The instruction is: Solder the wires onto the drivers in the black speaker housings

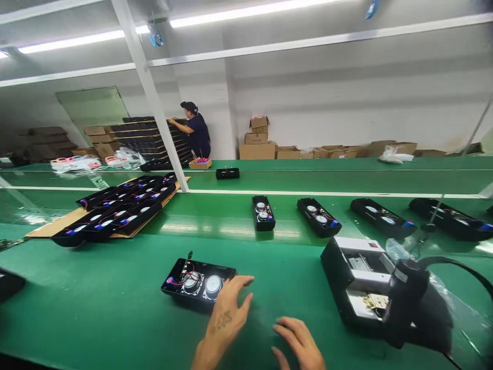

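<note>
A black speaker housing (200, 283) lies on the green bench before me, with two round silver-and-white speaker drivers, red and blue wires and a small circuit board standing up at its left end. My left hand (227, 313) is over its right end, fingers stretched out and thumb apart. It overlaps the housing's edge; whether it touches, I cannot tell. To the right, just above the bench, my right hand (298, 344) has loosely bent fingers, thumb apart, nothing between them.
On the right stand a black-and-white bench device (358, 280) and a dark cylindrical object (408, 293) with a cable. Several similar housings (264, 213) line the far strip; more lie on cardboard (42, 231) at left. A person (199, 133) works by stacked trays behind.
</note>
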Available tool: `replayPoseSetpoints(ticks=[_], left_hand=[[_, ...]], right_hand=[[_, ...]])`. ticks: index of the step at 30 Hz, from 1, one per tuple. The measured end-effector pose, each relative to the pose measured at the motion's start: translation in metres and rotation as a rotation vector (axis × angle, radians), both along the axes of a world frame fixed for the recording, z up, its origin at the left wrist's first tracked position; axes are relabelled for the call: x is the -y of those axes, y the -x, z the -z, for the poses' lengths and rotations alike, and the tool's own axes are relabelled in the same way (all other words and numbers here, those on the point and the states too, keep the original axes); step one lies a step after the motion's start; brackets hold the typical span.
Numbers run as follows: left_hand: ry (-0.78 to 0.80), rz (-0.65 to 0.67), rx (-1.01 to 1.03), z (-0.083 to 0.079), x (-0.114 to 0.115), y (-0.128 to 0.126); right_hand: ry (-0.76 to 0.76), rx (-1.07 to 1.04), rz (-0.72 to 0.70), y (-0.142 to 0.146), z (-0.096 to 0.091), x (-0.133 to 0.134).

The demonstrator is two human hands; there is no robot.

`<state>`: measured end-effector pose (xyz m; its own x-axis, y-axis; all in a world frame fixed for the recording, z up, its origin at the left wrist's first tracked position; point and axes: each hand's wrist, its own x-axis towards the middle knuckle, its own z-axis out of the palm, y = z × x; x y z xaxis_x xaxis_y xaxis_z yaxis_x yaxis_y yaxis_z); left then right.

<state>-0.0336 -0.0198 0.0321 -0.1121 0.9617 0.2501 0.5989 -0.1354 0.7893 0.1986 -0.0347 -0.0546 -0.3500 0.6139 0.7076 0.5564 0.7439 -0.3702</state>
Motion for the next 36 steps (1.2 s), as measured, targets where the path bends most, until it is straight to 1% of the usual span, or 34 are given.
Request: replayPoseSetpoints(ticks=[3, 5, 7, 8, 10, 12, 13, 14, 15, 18, 20, 21, 22, 23, 25, 27, 29, 31, 32, 33, 34, 36], left_hand=[[-0.034, -0.088, 0.035, 0.000, 0.018, 0.031], [-0.056, -0.187, 0.057, 0.002, 0.030, 0.053], [-0.082, -0.319, 0.051, 0.003, 0.040, 0.075], [-0.095, -0.388, 0.034, 0.003, 0.045, 0.085], [-0.129, -0.516, -0.013, 0.006, 0.051, 0.102], [-0.174, -0.592, -0.062, 0.012, 0.053, 0.111], [-0.195, -0.592, -0.083, 0.017, 0.052, 0.113], [-0.213, -0.561, -0.099, 0.023, 0.051, 0.111], [-0.220, -0.503, -0.110, 0.029, 0.049, 0.106], [-0.189, -0.244, -0.119, 0.048, 0.042, 0.078], [-0.162, -0.106, -0.104, 0.055, 0.038, 0.055], [-0.162, -0.069, -0.092, 0.058, 0.036, 0.045], [-0.173, -0.054, -0.078, 0.059, 0.034, 0.036], [-0.193, -0.056, -0.066, 0.059, 0.032, 0.029], [-0.246, -0.074, -0.058, 0.057, 0.028, 0.022], [-0.278, -0.075, -0.068, 0.054, 0.025, 0.021], [-0.290, -0.057, -0.076, 0.051, 0.025, 0.022], [-0.297, -0.041, -0.078, 0.048, 0.025, 0.023], [-0.297, -0.032, -0.078, 0.047, 0.026, 0.023], [-0.290, -0.025, -0.078, 0.045, 0.027, 0.023], [-0.277, -0.022, -0.077, 0.044, 0.027, 0.022], [-0.221, -0.035, -0.082, 0.041, 0.027, 0.019]], right_hand=[[0.048, 0.072, -0.112, 0.076, -0.021, -0.012], [0.099, 0.145, -0.175, 0.119, -0.031, -0.022], [0.116, 0.222, -0.222, 0.145, -0.037, -0.035], [0.118, 0.259, -0.235, 0.150, -0.039, -0.041], [0.129, 0.307, -0.242, 0.142, -0.041, -0.051], [0.157, 0.307, -0.226, 0.115, -0.044, -0.058], [0.176, 0.300, -0.218, 0.096, -0.046, -0.061], [0.200, 0.296, -0.210, 0.074, -0.049, -0.062], [0.226, 0.301, -0.206, 0.050, -0.054, -0.063], [0.343, 0.353, -0.162, -0.015, -0.073, -0.062], [0.427, 0.341, -0.088, -0.039, -0.089, -0.058], [0.461, 0.311, -0.046, -0.042, -0.098, -0.057], [0.487, 0.265, -0.006, -0.038, -0.105, -0.056], [0.504, 0.210, 0.029, -0.028, -0.112, -0.055], [0.523, 0.112, 0.071, 0.006, -0.119, -0.058], [0.523, 0.091, 0.077, 0.049, -0.120, -0.063], [0.536, 0.179, 0.067, 0.086, -0.116, -0.070], [0.582, 0.219, 0.060, 0.108, -0.111, -0.078], [0.625, 0.178, 0.059, 0.112, -0.110, -0.082], [0.687, 0.091, 0.051, 0.110, -0.109, -0.086], [0.764, -0.028, 0.028, 0.104, -0.109, -0.090], [0.928, -0.268, -0.082, 0.082, -0.111, -0.096]])
